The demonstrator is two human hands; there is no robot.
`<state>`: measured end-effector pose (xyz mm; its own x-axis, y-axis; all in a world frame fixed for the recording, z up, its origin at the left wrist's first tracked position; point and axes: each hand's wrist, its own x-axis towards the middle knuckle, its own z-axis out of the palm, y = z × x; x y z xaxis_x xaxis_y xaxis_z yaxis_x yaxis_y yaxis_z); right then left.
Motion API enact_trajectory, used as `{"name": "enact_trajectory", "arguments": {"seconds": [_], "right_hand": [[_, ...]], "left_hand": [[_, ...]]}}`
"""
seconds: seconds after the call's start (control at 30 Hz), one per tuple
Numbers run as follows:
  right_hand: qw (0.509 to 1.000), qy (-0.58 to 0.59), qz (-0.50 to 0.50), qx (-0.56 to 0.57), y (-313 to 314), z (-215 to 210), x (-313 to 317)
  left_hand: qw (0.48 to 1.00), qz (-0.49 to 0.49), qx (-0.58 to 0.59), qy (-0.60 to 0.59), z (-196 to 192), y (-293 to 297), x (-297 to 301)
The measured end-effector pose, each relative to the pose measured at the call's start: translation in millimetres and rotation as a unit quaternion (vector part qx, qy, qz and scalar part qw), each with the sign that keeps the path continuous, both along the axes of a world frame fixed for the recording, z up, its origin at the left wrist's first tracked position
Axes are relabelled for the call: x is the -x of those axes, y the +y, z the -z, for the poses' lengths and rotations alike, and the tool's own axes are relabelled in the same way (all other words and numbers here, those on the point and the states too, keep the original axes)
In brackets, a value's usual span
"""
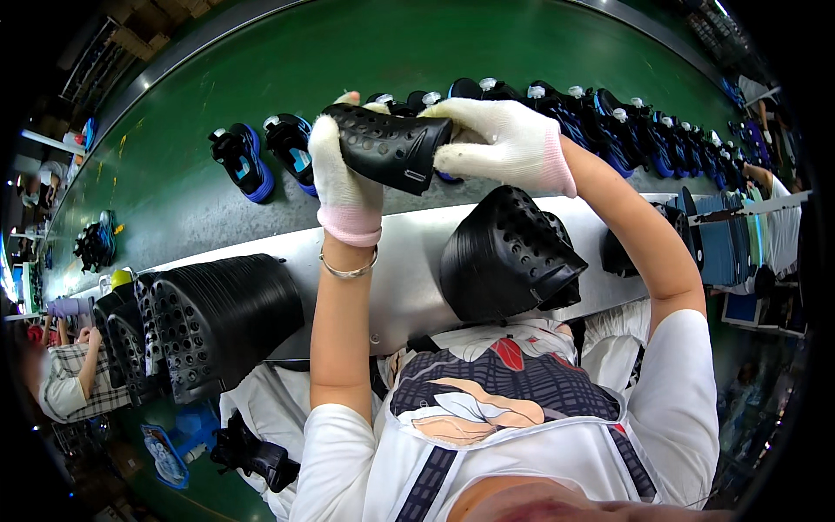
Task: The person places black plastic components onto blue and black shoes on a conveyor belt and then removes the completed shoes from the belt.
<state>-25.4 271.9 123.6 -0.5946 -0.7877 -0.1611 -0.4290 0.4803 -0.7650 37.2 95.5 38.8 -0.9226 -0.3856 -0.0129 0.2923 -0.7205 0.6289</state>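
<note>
A black, curved plastic shoe insert (387, 139) pierced with round holes is held up between my two gloved hands. My left hand (341, 178), in a white knitted glove with a pink cuff, is closed round its left end. At the insert's right end, my right hand (509, 143) grips the edge with thumb and fingers; part of its fingertips is hidden behind the insert. A stack of similar black inserts (500, 257) stands on the metal ledge (404, 252) below my hands. Black and blue sneakers (243, 161) rest on the green surface beyond.
A larger stack of black inserts (230, 317) lies at the left of the ledge. Many sneakers (626, 139) line up toward the right on the green conveyor belt (348, 56). Another person (74, 374) is at the far left. Flat blue-grey sheets (718, 244) stand at the right.
</note>
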Motion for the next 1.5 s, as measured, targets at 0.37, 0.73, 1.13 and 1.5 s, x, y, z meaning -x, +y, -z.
{"name": "enact_trajectory", "arguments": {"seconds": [0.37,0.73,1.13,1.5], "right_hand": [[0.980,0.085,-0.033,-0.178,-41.0,8.9,14.9],[0.918,0.125,-0.034,-0.375,-45.8,39.6,42.5],[0.873,0.199,-0.084,-0.437,-107.5,62.7,87.9],[0.854,0.277,-0.086,-0.432,-136.5,120.6,70.7]], "left_hand": [[0.972,-0.149,0.178,-0.023,59.2,-15.3,15.5],[0.790,-0.045,0.600,-0.116,119.6,-14.7,-0.8],[0.708,-0.104,0.689,-0.117,134.7,1.1,23.2],[0.676,-0.057,0.713,-0.180,133.6,0.0,25.8]]}}
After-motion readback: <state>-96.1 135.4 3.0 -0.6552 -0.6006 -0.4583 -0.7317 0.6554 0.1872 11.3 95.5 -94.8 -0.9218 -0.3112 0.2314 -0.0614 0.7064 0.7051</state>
